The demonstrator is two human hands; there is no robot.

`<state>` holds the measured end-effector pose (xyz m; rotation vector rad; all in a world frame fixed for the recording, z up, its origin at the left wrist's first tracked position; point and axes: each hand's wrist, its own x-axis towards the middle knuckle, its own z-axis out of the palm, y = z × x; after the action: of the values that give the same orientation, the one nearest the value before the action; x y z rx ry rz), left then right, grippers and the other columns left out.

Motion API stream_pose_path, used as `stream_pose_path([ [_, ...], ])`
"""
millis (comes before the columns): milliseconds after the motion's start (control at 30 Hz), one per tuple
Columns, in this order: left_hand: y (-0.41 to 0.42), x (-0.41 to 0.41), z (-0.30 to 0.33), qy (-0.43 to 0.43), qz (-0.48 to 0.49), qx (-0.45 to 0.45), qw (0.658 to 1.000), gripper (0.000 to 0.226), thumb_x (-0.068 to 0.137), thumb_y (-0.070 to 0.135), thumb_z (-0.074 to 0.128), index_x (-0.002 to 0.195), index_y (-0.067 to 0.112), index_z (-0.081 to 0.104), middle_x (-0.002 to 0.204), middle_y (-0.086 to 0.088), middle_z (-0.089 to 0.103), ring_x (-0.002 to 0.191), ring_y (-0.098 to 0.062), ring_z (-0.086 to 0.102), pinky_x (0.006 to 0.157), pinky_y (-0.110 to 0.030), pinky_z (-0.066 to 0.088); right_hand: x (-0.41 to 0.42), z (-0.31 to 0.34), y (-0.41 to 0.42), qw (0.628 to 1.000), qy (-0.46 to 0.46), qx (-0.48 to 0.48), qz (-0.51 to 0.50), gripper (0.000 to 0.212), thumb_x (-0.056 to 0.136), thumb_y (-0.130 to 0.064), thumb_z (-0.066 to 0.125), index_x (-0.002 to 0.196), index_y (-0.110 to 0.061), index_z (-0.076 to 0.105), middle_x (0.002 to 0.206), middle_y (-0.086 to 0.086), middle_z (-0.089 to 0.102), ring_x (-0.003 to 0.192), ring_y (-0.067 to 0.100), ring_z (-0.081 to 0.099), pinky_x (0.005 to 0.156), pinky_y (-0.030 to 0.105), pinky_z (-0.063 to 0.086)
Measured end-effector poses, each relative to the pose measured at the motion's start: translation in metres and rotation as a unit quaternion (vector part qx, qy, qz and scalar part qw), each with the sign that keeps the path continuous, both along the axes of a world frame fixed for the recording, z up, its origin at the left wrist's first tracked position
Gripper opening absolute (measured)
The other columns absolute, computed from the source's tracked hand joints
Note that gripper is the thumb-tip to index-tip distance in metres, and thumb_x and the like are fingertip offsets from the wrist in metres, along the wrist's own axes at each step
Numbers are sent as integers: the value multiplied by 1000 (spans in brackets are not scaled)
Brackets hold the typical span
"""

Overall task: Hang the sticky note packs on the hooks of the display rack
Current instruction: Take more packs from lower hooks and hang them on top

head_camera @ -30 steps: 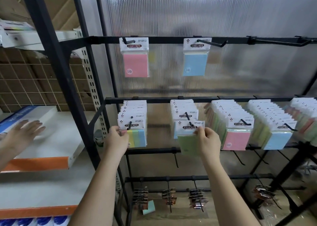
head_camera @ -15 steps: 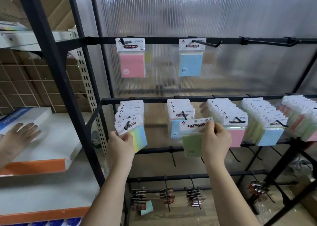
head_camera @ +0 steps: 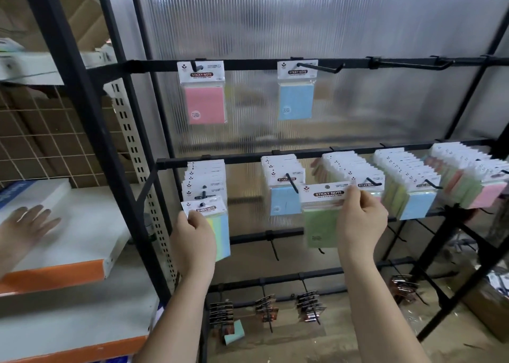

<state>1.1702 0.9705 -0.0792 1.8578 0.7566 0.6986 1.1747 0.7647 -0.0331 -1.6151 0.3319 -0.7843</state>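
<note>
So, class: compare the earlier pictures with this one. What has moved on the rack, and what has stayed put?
The right hand has pulled the green pack off the second middle-row hook and carried it right. The left hand has tilted the multicolour pack, which remains on its hook. The two top-row packs have not moved.

Two packs [head_camera: 203,92] hang on the top bar [head_camera: 358,62], above the full row [head_camera: 349,175].

Matt black metal display rack [head_camera: 275,156] and hooks [head_camera: 319,67]; ribbed translucent plastic back panel [head_camera: 303,18]; glossy clear-wrapped sticky note packs [head_camera: 205,98] with white card headers; smooth white shelf board [head_camera: 82,238].
</note>
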Motion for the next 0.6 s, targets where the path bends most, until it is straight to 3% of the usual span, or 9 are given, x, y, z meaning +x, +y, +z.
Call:
stream_pose_path([
  [133, -4, -11, 7, -16, 35, 42, 998, 32, 99, 27, 34, 74, 8, 45, 62, 1, 49, 56, -19, 46, 49, -25, 27, -15, 2, 3, 997, -9, -61, -51, 51, 98, -23, 43, 51, -16, 25, 47, -4, 27, 44, 11, 26, 46, 22, 20],
  [233, -5, -15, 11, -50, 10, 66, 997, 32, 100, 31, 34, 81, 9, 48, 73, 2, 57, 63, -21, 54, 48, -24, 33, -19, 3, 0, 993, -17, -79, -87, 50, 98, -26, 43, 52, -15, 28, 48, -3, 31, 47, 12, 28, 49, 28, 24],
  [333, -8, -14, 18, -65, -21, 59, 996, 32, 100, 32, 32, 86, 11, 50, 79, -2, 59, 64, -21, 53, 48, -25, 29, -22, 2, -7, 990, -28, -78, -112, 48, 99, -29, 42, 55, -11, 35, 50, -1, 36, 48, 12, 32, 50, 24, 27],
  [467, -23, -10, 28, -61, -42, 44, 996, 33, 100, 32, 33, 75, 14, 43, 69, -1, 50, 57, -18, 44, 46, -25, 23, -26, 4, -26, 987, -54, -69, -136, 46, 100, -28, 43, 60, -6, 40, 53, 0, 39, 50, 9, 38, 51, 16, 30],
  [600, -48, -7, 36, -56, -70, 30, 996, 39, 100, 29, 35, 63, 18, 31, 58, 1, 39, 52, -17, 35, 47, -27, 20, -27, 10, -51, 985, -80, -56, -141, 47, 101, -27, 42, 56, -20, 31, 54, -6, 35, 51, 1, 41, 52, 15, 31],
])
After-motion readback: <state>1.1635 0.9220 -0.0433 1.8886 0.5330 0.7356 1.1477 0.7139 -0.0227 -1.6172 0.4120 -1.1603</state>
